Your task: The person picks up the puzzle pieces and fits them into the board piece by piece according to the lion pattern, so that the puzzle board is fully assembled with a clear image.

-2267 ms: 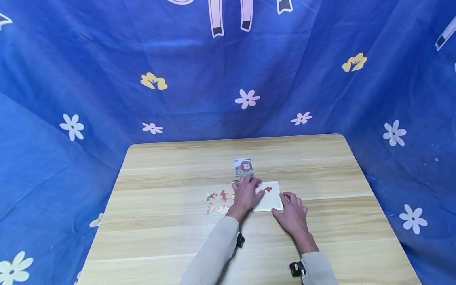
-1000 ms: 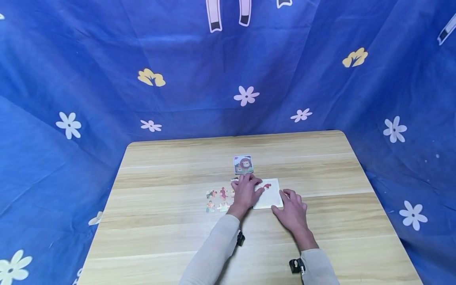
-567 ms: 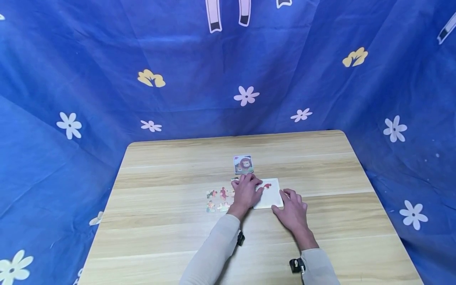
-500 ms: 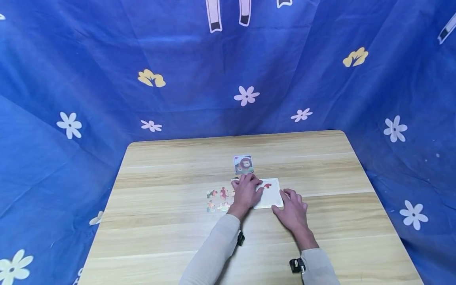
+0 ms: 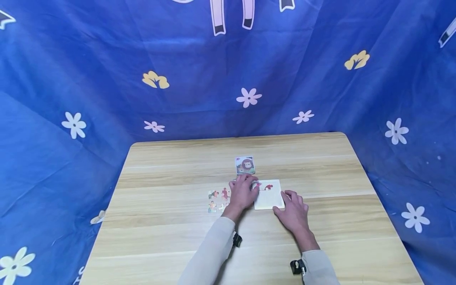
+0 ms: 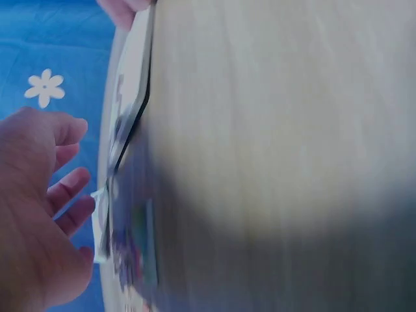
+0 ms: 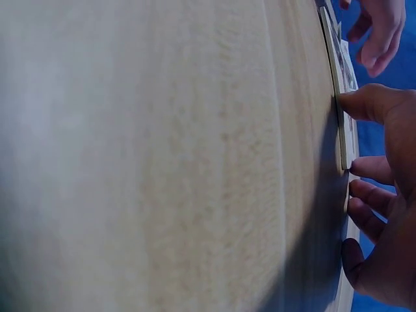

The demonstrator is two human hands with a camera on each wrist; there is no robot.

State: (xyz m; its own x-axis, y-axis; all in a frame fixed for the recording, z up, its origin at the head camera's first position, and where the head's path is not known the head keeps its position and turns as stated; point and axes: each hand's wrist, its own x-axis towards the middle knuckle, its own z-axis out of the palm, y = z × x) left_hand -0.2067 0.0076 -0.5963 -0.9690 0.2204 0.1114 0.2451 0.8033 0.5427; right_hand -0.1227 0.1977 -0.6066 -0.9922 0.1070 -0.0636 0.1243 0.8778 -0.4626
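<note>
Apparently at an early stage of laying jigsaw pieces into the white tray [image 5: 269, 201], judging by the bare floor across its near part and the bits of picture along its far edge. Find the tray flat on the bench [image 5: 160, 241], between both hands and just nearer than the lion card [image 5: 245, 166]. Within it, notice a brown piece [image 5: 268, 187] by the far edge and a pink-marked piece [image 5: 258, 184] toward the far left corner; cannot tell whether fully seated. Pinching the tray's near right corner in the right hand [image 5: 293, 209], with thumb on the near edge and fingers at the right edge, probably to stop any sliding. Over the tray's left side, grasping nothing visible with the left hand [image 5: 243, 192], and with fingers loosely bent and slack near the pink-marked piece; impossible to say whether touching it. To the left, spread flat on the bench in short rows, see loose pieces [image 5: 225, 193], partly covered by the same hand. Calls next, as best judged, for picking a loose piece to match the lion card, pinching it by the edges with the left hand, turning it to suit the neighbouring outline, and pressing it down flat under a firm right-hand hold on the tray.
</note>
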